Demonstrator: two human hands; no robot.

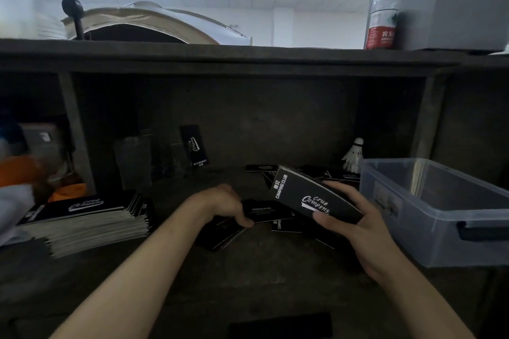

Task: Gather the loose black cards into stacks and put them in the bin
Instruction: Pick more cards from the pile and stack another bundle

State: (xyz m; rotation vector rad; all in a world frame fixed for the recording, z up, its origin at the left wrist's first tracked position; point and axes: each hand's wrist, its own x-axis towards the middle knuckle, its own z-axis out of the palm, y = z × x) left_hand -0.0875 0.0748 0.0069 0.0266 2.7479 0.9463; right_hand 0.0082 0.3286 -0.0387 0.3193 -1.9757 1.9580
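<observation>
The gathered stack (316, 198) of black cards sits in the right hand (355, 226), raised off the counter (248, 278) and tilted, printed face up. The thumb lies over the near edge and the fingers wrap beneath, so the hand is clamped on the stack, which bows slightly. Judged purpose: one hand holds the collected cards while the other feeds it.

The loose cards (264, 213) lie scattered on the counter just below and behind the stack, overlapping at mixed angles. The left hand (223, 205) is down on the near-left part of this scatter, fingers curled over a small bunch of them with the thumb against its edge. It grips them, though whether they have left the surface cannot be told.

The bin (413, 228), a clear plastic tub, stands on the counter just right of the right hand, open top facing up. No cards can be seen in it. Its closeness suits a short transfer.

A large squared pile (91, 223) of the same cards rests at the left. One card (194, 146) leans upright against the back wall of the recess, and a shuttlecock (354, 157) stands behind the bin.

Assessment: gathering is under way, with many cards left to collect.
</observation>
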